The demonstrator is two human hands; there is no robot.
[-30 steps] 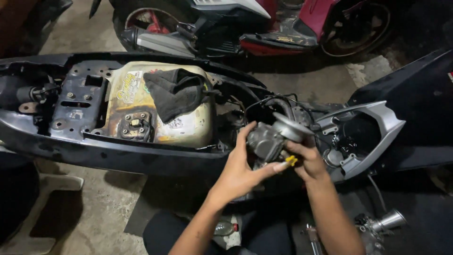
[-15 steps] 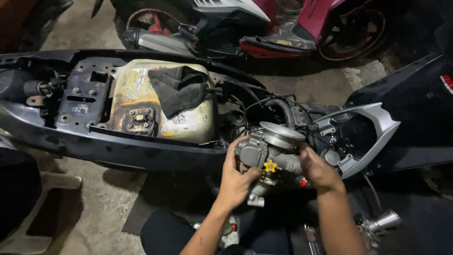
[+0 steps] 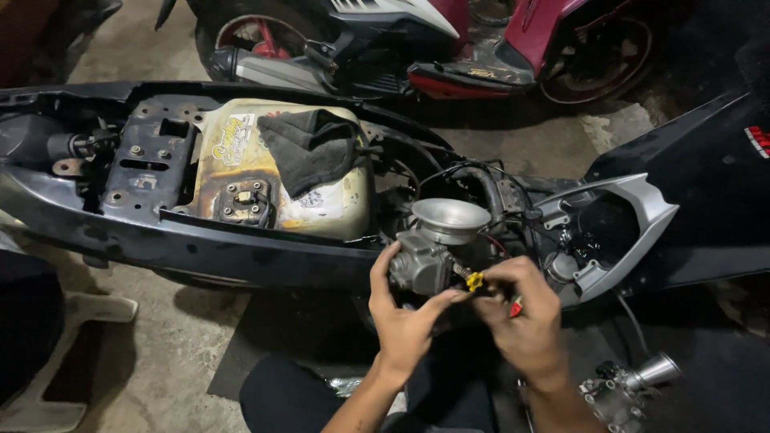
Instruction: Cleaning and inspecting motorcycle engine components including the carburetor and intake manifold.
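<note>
Left hand [image 3: 403,321] is gripping the carburetor [image 3: 425,261] body from its left; right hand [image 3: 525,321] fingers are pinching the yellow screw [image 3: 475,281] on its right.

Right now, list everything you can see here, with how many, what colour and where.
stripped scooter: one, black, lying across the middle
fuel tank: one, cream with rust stains, inside the scooter frame
rag: one, black, on the fuel tank
carburetor: one, grey metal with a yellow screw knob, held beside the frame
tail panel: one, silver, right end of the scooter
second scooter: one, red and white, behind
spare carburetor: one, grey, on the floor at lower right
left hand: grip on the carburetor
right hand: at the yellow knob
</note>
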